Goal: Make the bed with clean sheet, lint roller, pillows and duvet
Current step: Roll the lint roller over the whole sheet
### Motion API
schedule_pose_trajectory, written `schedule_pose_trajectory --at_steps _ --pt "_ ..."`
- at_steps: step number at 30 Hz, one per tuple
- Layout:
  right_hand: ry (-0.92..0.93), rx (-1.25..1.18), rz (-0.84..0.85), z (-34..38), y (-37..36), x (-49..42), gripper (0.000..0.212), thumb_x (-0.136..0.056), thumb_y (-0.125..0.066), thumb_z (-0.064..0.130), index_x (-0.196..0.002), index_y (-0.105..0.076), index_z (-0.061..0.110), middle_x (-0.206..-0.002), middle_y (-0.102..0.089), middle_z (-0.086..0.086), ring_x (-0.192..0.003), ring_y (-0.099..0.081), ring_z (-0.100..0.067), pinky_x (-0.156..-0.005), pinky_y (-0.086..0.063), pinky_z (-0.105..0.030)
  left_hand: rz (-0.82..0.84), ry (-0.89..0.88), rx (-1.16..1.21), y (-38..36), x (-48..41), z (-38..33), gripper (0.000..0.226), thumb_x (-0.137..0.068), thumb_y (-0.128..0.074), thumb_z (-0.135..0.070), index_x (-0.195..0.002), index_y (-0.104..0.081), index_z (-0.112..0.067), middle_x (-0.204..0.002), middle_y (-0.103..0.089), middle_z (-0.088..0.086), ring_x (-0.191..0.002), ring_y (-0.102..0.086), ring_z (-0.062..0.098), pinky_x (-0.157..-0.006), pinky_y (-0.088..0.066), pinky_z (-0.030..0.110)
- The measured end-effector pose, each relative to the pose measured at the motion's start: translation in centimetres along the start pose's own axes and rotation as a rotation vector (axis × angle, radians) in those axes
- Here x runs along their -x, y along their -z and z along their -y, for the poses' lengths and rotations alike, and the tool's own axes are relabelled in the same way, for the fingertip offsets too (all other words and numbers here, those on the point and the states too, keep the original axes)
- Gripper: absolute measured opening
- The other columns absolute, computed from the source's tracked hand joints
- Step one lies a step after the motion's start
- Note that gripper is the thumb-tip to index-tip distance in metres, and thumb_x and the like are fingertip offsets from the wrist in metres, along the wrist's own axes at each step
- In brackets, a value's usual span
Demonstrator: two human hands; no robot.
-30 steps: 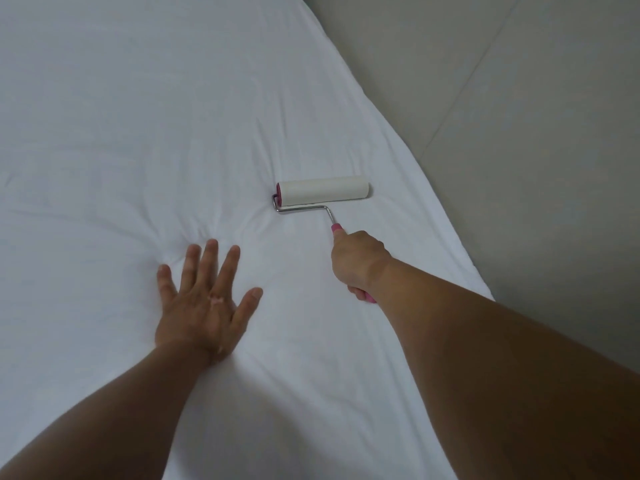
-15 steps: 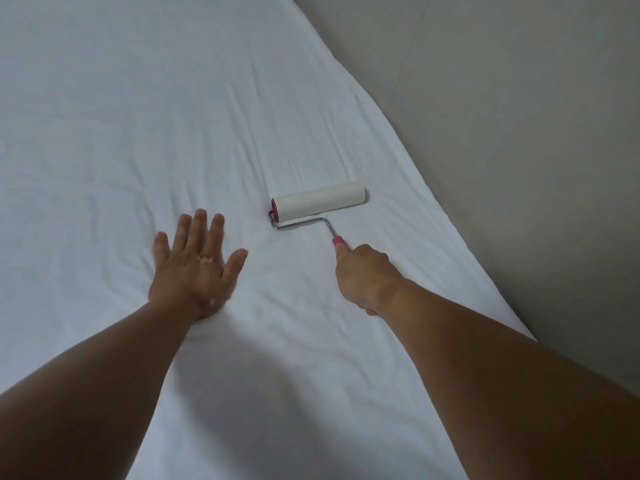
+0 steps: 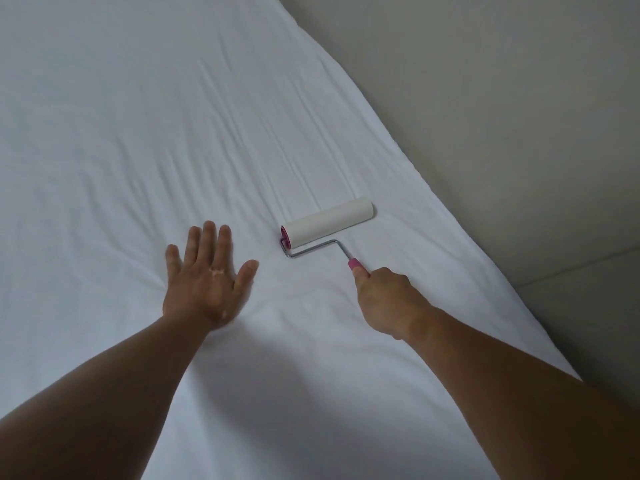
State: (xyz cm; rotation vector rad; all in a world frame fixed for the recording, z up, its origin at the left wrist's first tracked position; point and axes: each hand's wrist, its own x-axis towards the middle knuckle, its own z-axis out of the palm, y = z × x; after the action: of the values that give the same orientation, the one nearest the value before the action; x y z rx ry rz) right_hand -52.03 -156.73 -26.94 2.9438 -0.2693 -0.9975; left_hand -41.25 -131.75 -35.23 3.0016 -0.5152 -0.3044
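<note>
The lint-rolling step is in hand: the clean sheet [image 3: 131, 140] is spread over the bed and shows shallow creases, while no pillows or duvet are in sight.

On the left, the left hand [image 3: 207, 278] lies palm-down on the sheet with fingers straight and a little spread, its grip released. It seems to be pinning the cloth taut, and small folds gather around its heel. The forearm reaches in low from the near edge.

Just to the right of it, apart from the fingers, the lint roller [image 3: 329, 223] rests with its white drum on the sheet, angled slightly across the bed, its bent wire frame running back to the pink handle [image 3: 356, 264].

The right hand [image 3: 384, 299] has its grip clenched round that handle, knuckles up, arm stretched nearly straight. Whether the drum is pressed down firmly or only resting, I cannot tell from here.

Farther right, the sheet's edge drops toward the grey floor [image 3: 519, 133].

The next stroke likely needs steady downward pressure with the cloth held flat.
</note>
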Motion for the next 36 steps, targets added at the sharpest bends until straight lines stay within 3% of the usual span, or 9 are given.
schedule_pose_trajectory --at_steps 4,16,19,23,27,29,31,33,36 --pt "-0.018 -0.036 0.011 -0.8 -3.1 3.4 0.066 -0.100 -0.035 0.010 -0.159 -0.006 0.012 -0.126 -0.052 -0.018 -0.113 -0.057 -0.034 -0.087 -0.048 -0.038 0.008 -0.028 -0.010 -0.3 2.7 -0.9 0.086 -0.092 0.002 -0.072 -0.158 0.006 -0.019 -0.166 0.009 0.007 -0.153 0.012 0.024 -0.121 0.002 0.054" --pt "-0.209 -0.373 0.033 -2.5 -10.0 13.7 0.053 -0.105 -0.032 0.019 -0.157 -0.020 0.016 -0.119 -0.053 -0.011 -0.102 -0.059 -0.029 -0.080 -0.048 -0.036 0.036 -0.049 -0.038 -1.1 9.5 -2.8 0.085 -0.092 0.004 -0.070 -0.159 0.005 -0.018 -0.166 0.009 0.007 -0.153 0.010 0.025 -0.121 -0.001 0.056" --pt "-0.275 -0.473 0.092 -3.3 -11.4 16.1 0.047 -0.106 -0.022 0.045 -0.127 -0.052 0.016 -0.089 -0.051 -0.007 -0.083 -0.053 -0.028 -0.075 -0.047 -0.037 0.039 -0.030 -0.032 -1.5 10.9 -3.4 0.084 -0.093 0.000 -0.070 -0.159 0.002 -0.018 -0.167 0.007 0.007 -0.153 0.008 0.025 -0.121 0.000 0.056" --pt "-0.313 -0.531 0.085 -3.8 -12.8 19.6 0.055 -0.103 -0.014 0.055 -0.104 -0.055 0.018 -0.078 -0.048 -0.012 -0.081 -0.056 -0.030 -0.076 -0.050 -0.040 0.054 -0.007 -0.038 -1.8 12.3 -4.3 0.083 -0.093 0.000 -0.070 -0.159 0.004 -0.019 -0.167 0.008 0.006 -0.153 0.010 0.025 -0.121 0.002 0.055" --pt "-0.307 -0.576 0.070 -4.5 -14.3 22.9 0.042 -0.106 -0.028 0.042 -0.131 -0.051 0.017 -0.098 -0.056 -0.010 -0.093 -0.059 -0.030 -0.084 -0.052 -0.044 0.065 0.005 -0.039 -2.1 13.9 -5.1 0.084 -0.094 -0.003 -0.069 -0.159 0.002 -0.016 -0.167 0.006 0.008 -0.153 0.008 0.026 -0.121 0.002 0.056" --pt "-0.281 -0.579 0.079 -4.6 -15.7 24.7 0.057 -0.105 -0.040 0.024 -0.157 -0.020 0.014 -0.126 -0.051 -0.013 -0.108 -0.057 -0.027 -0.091 -0.051 -0.038 0.066 0.005 -0.042 -2.2 14.6 -5.4 0.084 -0.094 -0.003 -0.070 -0.159 0.001 -0.016 -0.167 0.004 0.008 -0.153 0.006 0.026 -0.120 0.001 0.056" --pt "-0.270 -0.596 0.098 -5.1 -17.5 26.5 0.060 -0.105 -0.041 0.027 -0.158 -0.016 0.013 -0.128 -0.051 -0.012 -0.105 -0.059 -0.023 -0.090 -0.054 -0.036 0.066 0.014 -0.045 -2.3 14.8 -5.6 0.084 -0.094 -0.003 -0.070 -0.159 0.000 -0.017 -0.167 0.003 0.008 -0.153 0.006 0.025 -0.121 0.000 0.056" --pt "-0.348 -0.615 0.091 -5.8 -18.2 28.4 0.049 -0.105 -0.027 0.052 -0.131 -0.049 0.017 -0.102 -0.061 -0.004 -0.085 -0.060 -0.019 -0.076 -0.052 -0.034 0.065 0.023 -0.050 -2.3 14.8 -5.5 0.085 -0.093 -0.003 -0.071 -0.159 0.000 -0.017 -0.167 0.004 0.007 -0.153 0.006 0.025 -0.121 0.000 0.055" --pt "-0.443 -0.675 0.148 -6.0 -19.3 31.5 0.054 -0.097 -0.016 0.065 -0.097 -0.055 0.028 -0.085 -0.062 0.006 -0.076 -0.063 -0.011 -0.067 -0.049 -0.026 0.070 0.032 -0.050 -2.4 14.8 -5.5 0.085 -0.093 -0.005 -0.071 -0.159 0.001 -0.018 -0.167 0.005 0.006 -0.153 0.007 0.024 -0.121 0.002 0.055"
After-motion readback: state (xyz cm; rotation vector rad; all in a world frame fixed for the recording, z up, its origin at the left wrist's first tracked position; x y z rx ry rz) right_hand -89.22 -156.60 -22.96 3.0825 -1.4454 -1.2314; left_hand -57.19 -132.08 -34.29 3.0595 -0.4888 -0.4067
